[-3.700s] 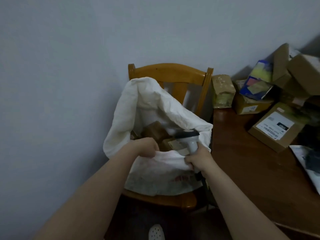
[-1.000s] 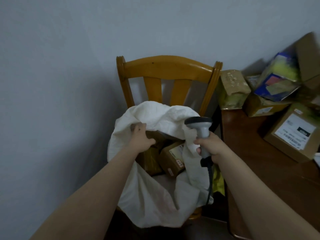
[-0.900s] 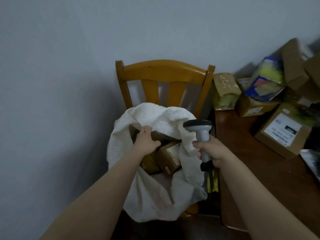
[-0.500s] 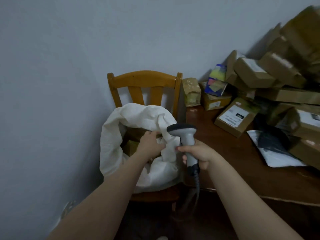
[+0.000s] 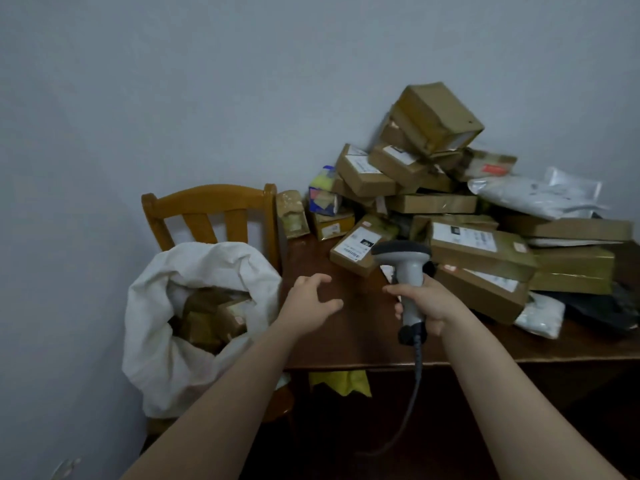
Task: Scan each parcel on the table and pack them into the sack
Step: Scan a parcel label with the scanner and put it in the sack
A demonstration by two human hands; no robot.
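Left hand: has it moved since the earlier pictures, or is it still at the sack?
Yes. The left hand let go of the sack rim and went right, past the chair, and is now open above the table.

A wooden chair point(image 5: 211, 202) stands beside a dark table point(image 5: 346, 344) against a grey wall point(image 5: 207, 81).

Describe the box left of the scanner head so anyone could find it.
Start at the parcel pile on the wooden table. At its near-left corner lies a brown box. Unlike stacked neighbours, it sits diagonally on bare wood, white label up.
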